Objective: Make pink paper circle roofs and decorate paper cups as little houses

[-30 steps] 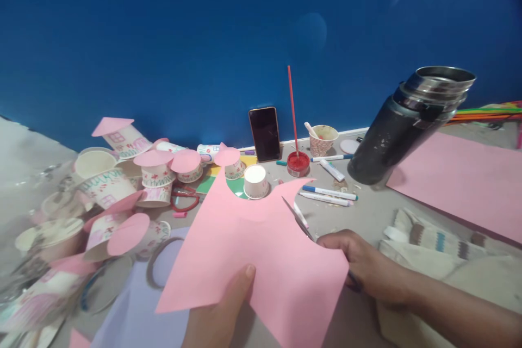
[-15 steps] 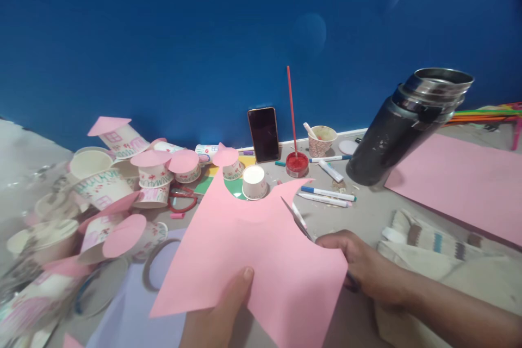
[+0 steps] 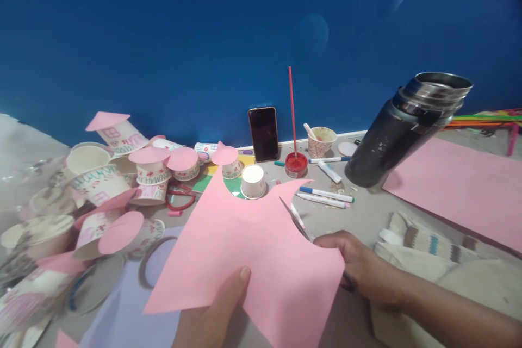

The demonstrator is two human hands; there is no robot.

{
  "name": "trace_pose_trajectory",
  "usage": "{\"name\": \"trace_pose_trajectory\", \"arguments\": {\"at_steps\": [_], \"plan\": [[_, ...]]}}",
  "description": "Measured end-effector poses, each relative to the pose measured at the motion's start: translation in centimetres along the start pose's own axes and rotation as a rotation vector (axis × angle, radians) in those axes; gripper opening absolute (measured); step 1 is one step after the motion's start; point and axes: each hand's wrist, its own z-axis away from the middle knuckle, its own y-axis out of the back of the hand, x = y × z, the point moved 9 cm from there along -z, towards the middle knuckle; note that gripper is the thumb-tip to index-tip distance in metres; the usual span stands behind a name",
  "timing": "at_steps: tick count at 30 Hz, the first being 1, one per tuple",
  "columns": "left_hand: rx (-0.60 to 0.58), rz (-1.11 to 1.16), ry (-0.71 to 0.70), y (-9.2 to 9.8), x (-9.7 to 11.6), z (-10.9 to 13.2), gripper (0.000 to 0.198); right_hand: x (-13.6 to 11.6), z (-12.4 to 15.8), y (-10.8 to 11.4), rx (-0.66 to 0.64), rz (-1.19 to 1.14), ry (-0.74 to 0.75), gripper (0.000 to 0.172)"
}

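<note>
A pink paper sheet (image 3: 244,244) with curved cut-outs along its edges is held up in front of me. My left hand (image 3: 216,307) grips its lower edge, thumb on top and the other fingers hidden beneath. In my right hand (image 3: 361,269) is a pair of scissors (image 3: 299,224), its blades at the sheet's curved right edge and its handles mostly hidden by the paper and fingers. Just beyond the sheet stands an upturned white paper cup (image 3: 253,181). Behind that, a small decorated cup (image 3: 231,167) wears a pink paper cone.
Decorated paper cups (image 3: 101,182) crowd the left side. A phone (image 3: 263,134) leans on the blue wall beside a red paint pot (image 3: 296,164) and markers (image 3: 326,194). On the right are a dark flask (image 3: 391,136), a pink sheet (image 3: 460,190) and a cloth bag (image 3: 444,272).
The view has shifted slightly, moving most things a little to the left. Both hands keep their hold, and the scissors stay at about the same spot on the paper.
</note>
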Motion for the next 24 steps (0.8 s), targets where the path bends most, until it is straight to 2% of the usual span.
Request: {"name": "trace_pose_trajectory", "arguments": {"at_steps": [5,9,14,24], "plan": [[0.021,0.012,0.012,0.19,0.04,0.18,0.057,-0.05,-0.09,-0.05,0.008,0.003,-0.008,0.011],[-0.010,-0.021,-0.012,0.00,0.15,0.09,0.054,-0.36,-0.10,-0.10,0.012,0.001,-0.009,0.010],[0.023,-0.032,-0.016,0.30,-0.02,0.01,0.050,-0.61,0.14,-0.01,0.027,0.032,-0.004,0.011],[-0.034,0.059,0.069,0.11,-0.19,0.05,0.043,-0.49,-0.07,-0.03,0.010,0.066,0.040,0.014]]}}
